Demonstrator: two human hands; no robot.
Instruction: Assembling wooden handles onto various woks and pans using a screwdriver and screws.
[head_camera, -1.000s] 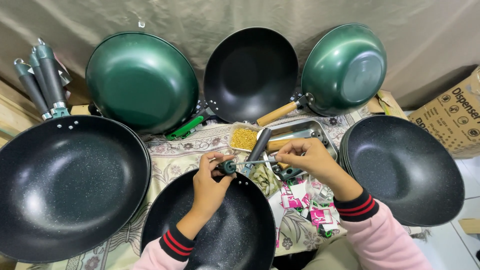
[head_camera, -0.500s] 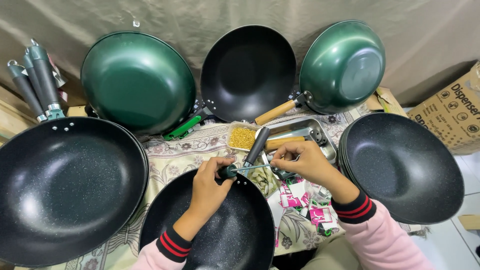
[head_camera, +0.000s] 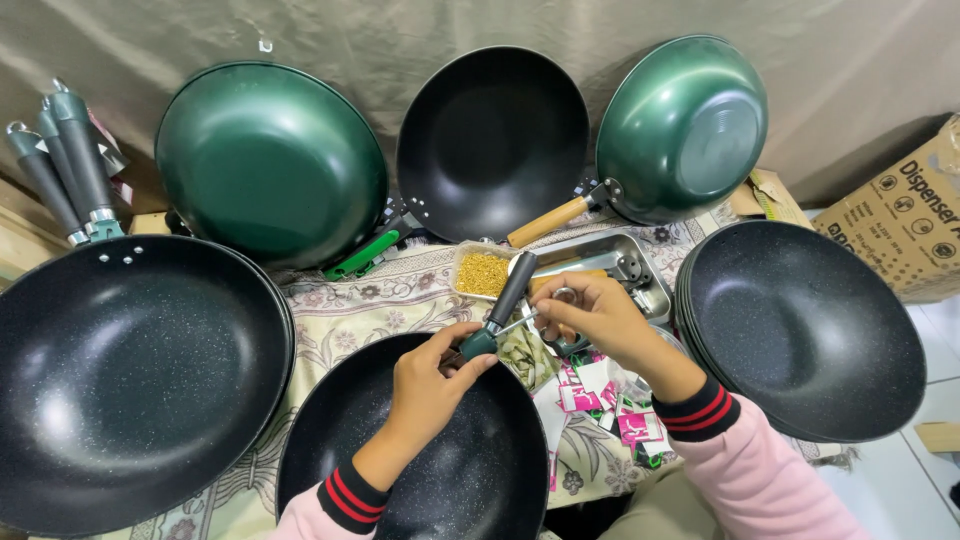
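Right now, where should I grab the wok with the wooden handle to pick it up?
Probably by its wooden handle, the only slim part that sticks out. The green wok leans bowl-up against the cloth wall, and the handle slopes down toward the steel tray. Come from the front, lower left, and wrap your fingers around the bare wood.

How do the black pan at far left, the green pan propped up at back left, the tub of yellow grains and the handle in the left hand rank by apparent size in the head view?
1. Black pan at far left, though it sits nearer the camera.
2. Green pan.
3. Tub of yellow grains and handle in the left hand: too alike to rank.
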